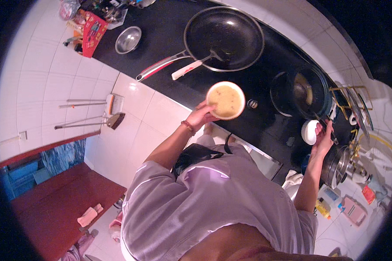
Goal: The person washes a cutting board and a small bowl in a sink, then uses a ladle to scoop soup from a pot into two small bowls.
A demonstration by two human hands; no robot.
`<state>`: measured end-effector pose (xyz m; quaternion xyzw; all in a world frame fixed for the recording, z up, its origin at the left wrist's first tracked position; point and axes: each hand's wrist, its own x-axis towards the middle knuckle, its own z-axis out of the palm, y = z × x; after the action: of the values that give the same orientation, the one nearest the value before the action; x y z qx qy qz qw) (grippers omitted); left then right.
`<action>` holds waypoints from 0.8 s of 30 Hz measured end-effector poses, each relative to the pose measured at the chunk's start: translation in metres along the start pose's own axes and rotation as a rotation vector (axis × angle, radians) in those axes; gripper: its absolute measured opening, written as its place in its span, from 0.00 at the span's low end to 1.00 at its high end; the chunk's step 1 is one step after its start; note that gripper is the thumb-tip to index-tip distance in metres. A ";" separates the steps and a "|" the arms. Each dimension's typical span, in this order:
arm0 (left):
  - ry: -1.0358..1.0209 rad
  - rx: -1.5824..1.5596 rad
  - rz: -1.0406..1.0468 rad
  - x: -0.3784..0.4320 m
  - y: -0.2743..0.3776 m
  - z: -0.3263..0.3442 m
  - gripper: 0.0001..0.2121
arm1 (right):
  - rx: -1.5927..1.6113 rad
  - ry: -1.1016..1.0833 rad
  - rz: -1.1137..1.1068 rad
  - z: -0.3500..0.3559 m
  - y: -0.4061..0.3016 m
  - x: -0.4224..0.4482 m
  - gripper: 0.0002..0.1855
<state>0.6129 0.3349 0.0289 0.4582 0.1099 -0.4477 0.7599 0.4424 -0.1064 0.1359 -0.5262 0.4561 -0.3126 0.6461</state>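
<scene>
My left hand [202, 114] holds a pale bowl [241, 90] of yellow, porridge-like food [223, 101] above the counter's front edge. Its thumb lies over the rim. Farther right, my right hand [323, 138] is closed around a black utensil handle [335, 139] that points toward a dark glass-like pot [277, 98]. A white bowl [309, 132] is just beside those fingers; whether they touch it I cannot tell. Inside the pot, what looks like a ladle [303, 88] is dim.
A large frying pan [223, 36] with a spatula [187, 69] across its rim occupies the dark counter [163, 36]. Left of it stands a metal bowl [128, 39]. A yellow rack [349, 98] holds lids at the right. More cookware [336, 164] stands near my right forearm.
</scene>
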 end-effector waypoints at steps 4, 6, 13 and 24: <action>0.144 -0.152 0.099 -0.021 -0.013 -0.058 0.22 | -0.004 -0.052 0.051 0.002 0.015 0.012 0.24; 0.212 -0.204 0.174 -0.027 -0.016 -0.083 0.22 | 0.056 -0.078 0.098 -0.001 0.025 0.020 0.25; 0.357 -0.407 0.340 -0.031 0.009 -0.167 0.21 | 0.060 -0.008 0.148 0.014 0.030 0.006 0.22; 0.455 -0.477 0.529 0.012 0.073 -0.262 0.23 | -0.037 -0.105 0.165 -0.026 0.074 -0.043 0.18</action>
<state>0.7406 0.5490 -0.0801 0.3690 0.2541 -0.0866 0.8898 0.3959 -0.0601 0.0746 -0.5141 0.4693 -0.2218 0.6828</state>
